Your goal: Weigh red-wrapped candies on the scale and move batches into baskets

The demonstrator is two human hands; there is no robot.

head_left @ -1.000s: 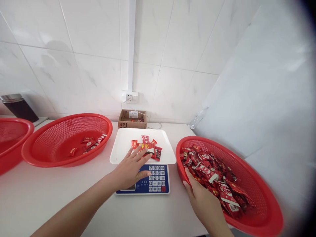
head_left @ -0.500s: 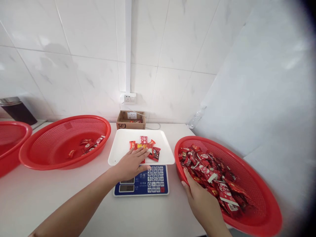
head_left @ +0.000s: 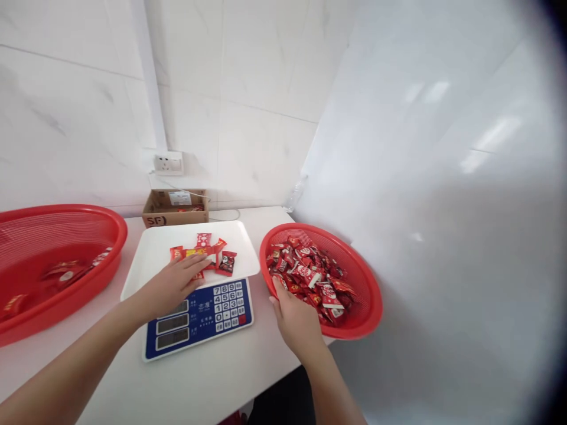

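Note:
My left hand [head_left: 170,285] lies flat with its fingers stretched out over the front of the white scale tray [head_left: 153,254], its fingertips touching the small pile of red candy packets [head_left: 208,255] on it. My right hand [head_left: 296,321] rests on the near rim of the red mesh basket [head_left: 364,289] at the right. Its fingers reach in among the heap of red wrapped candies [head_left: 312,280], and their tips are hidden. The blue keypad of the scale [head_left: 208,310] shows between my two hands.
A second red basket [head_left: 57,236] with a few candies stands at the left. A small cardboard box [head_left: 175,208] sits against the tiled wall under a power socket [head_left: 168,163]. A clear bottle [head_left: 295,193] lies in the corner. A white panel closes off the right side.
The view has swung right and shifted, so everything sits further left in frame. My left hand stays on the candies on the tray and my right hand stays at the basket's rim.

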